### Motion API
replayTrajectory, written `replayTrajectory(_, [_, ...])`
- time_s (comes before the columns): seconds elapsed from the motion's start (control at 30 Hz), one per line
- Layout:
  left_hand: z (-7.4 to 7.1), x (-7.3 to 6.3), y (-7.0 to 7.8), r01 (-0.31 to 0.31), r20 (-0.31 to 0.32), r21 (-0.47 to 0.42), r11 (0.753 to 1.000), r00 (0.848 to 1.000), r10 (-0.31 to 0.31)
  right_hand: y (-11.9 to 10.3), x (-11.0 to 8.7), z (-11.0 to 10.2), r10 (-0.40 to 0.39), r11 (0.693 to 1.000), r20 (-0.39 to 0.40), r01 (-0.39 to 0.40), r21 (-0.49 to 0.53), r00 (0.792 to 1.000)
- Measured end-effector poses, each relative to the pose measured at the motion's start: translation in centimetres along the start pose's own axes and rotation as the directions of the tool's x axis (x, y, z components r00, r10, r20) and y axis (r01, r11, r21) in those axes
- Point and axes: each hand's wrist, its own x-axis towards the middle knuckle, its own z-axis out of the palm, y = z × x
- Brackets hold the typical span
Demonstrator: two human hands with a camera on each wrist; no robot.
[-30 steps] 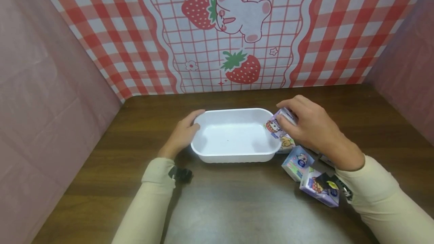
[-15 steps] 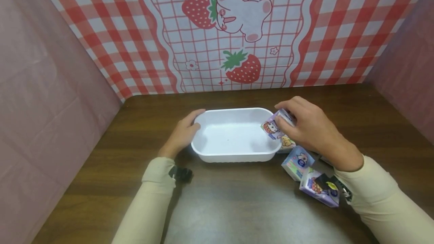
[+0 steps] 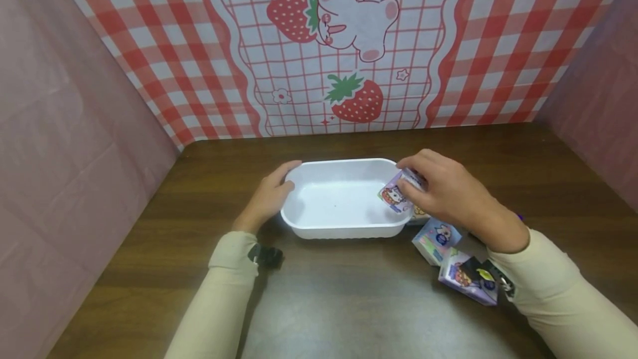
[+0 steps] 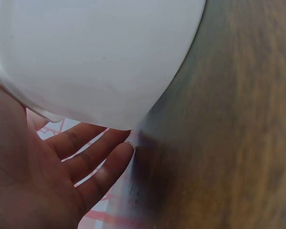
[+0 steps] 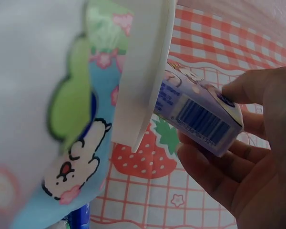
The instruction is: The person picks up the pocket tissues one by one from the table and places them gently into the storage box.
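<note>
A white oval-ended plastic tub (image 3: pixel 334 204) stands on the brown table with nothing inside it. My left hand (image 3: pixel 266 198) holds its left end, thumb over the rim (image 4: pixel 19 98) and fingers along the outer wall. My right hand (image 3: pixel 453 195) pinches a small purple cartoon-printed tissue pack (image 3: pixel 394 198) between thumb and fingers, tilted over the tub's right rim. The right wrist view shows the barcode side of this pack (image 5: pixel 200 119), its front end behind the tub wall (image 5: pixel 145 62).
Beside the tub's right end lie more tissue packs: one with a yellow figure (image 3: pixel 420 213), partly hidden by the right hand, a blue one (image 3: pixel 441 237) and a purple one (image 3: pixel 461 273). A red-checked strawberry cloth (image 3: pixel 349 43) hangs behind the table.
My right hand has moved slightly left and down, bringing the purple tissue pack from the tub's right rim further over its inside. The left hand and the tub have stayed put.
</note>
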Motion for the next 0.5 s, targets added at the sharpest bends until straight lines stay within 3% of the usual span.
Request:
replayTrajectory(0.2, [-0.08,-0.05,-0.01,0.001,0.006,-0.006,1.000,1.000,-0.001,0.12,0.04,0.27,-0.069,0.998,0.091,0.068,0.018,0.993])
replayTrajectory(0.5, [-0.04,0.10,-0.14,0.004,0.010,-0.013,1.000,1.000,-0.004,-0.22,-0.04,0.75,-0.022,1.000,0.182,0.021,0.009,0.983])
